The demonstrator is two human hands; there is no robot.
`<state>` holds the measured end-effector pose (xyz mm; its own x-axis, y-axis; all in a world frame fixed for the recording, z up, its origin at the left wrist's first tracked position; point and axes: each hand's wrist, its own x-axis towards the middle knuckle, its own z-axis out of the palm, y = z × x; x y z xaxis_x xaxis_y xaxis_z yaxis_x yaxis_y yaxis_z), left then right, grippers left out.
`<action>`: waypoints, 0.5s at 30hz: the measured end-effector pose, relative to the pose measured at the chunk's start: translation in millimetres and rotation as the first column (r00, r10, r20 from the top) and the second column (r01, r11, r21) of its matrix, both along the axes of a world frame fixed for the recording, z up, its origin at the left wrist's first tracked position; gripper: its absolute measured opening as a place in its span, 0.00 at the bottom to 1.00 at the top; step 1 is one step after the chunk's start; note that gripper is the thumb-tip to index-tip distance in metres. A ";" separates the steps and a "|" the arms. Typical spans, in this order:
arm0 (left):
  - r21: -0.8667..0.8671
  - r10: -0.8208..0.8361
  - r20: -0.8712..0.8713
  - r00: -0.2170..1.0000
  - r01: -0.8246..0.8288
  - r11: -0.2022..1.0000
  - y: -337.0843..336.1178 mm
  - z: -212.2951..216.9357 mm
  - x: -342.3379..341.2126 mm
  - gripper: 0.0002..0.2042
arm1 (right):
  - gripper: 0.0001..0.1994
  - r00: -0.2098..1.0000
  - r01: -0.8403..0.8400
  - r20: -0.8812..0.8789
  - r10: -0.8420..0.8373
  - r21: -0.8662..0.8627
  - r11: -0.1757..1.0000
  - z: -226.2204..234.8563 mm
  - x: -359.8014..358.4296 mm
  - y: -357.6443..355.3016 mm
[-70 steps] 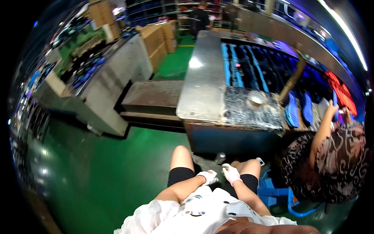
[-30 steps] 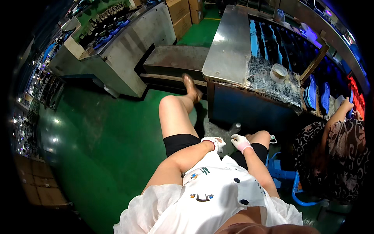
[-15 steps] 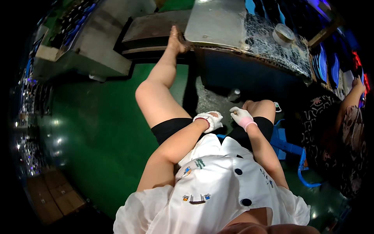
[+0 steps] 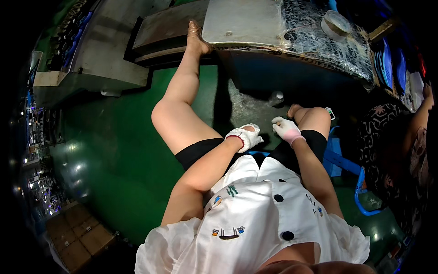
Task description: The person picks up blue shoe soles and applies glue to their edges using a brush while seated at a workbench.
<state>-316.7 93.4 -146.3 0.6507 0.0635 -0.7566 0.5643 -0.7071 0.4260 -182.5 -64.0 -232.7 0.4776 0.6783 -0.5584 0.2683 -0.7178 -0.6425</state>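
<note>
Metal workbench [image 4: 246, 23] ahead, roll of tape [image 4: 335, 23] on its film-covered end. Left hand [image 4: 245, 136], white glove, fingers curled loosely, rests on left thigh, empty. Right hand [image 4: 286, 129], pink glove, near right knee; grip can't tell.

Green glossy floor [image 4: 114, 150] w/ light glare; grey metal bench [image 4: 246, 23] ahead; blue stool [image 4: 340, 157] at right.
</note>
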 end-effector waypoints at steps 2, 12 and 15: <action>0.013 -0.008 -0.017 1.000 0.009 1.000 0.9 -3.3 0.4 0.22 | 0.15 1.000 -0.006 0.008 0.007 -0.005 1.000 -2.7 -0.1 0.7; 0.008 0.003 -0.016 1.000 -0.003 1.000 -0.1 3.5 -2.4 0.22 | 0.15 1.000 -0.014 0.014 0.013 0.049 0.999 2.2 -1.2 -0.7; 0.044 -0.001 0.036 0.999 0.000 0.999 0.6 -13.4 -9.3 0.22 | 0.14 0.999 0.025 -0.050 -0.019 0.114 0.993 -6.1 -1.2 -3.8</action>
